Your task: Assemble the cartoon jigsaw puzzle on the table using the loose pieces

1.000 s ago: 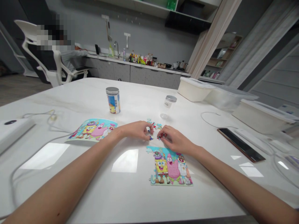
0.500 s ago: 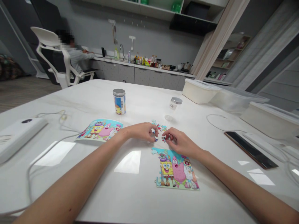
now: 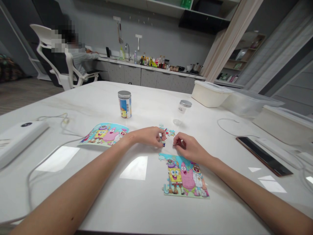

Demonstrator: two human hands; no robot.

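Note:
A partly joined cartoon puzzle (image 3: 187, 178) lies on the white table (image 3: 127, 209), its left and top edges uneven. Above it, my left hand (image 3: 153, 136) has its fingers closed on a small dark and coloured puzzle piece (image 3: 163, 142). My right hand (image 3: 187, 146) is pinched just right of it, over the puzzle's top edge, with a thin piece at the fingertips. Loose puzzle pieces (image 3: 170, 132) lie just beyond the hands. A curved picture sheet (image 3: 107, 133) with the same cartoon figures rests left of my left hand.
Farther back stand a printed jar (image 3: 125, 106) and a clear jar (image 3: 182, 112). White boxes (image 3: 207, 94) line the right side, near a dark phone (image 3: 262, 156). At left are a white power strip (image 3: 22, 138) and cables. A person (image 3: 79, 60) sits by the counter.
My right hand has moved slightly right, away from my left hand, taking its piece along. The piece at my left fingertips now sits more upright.

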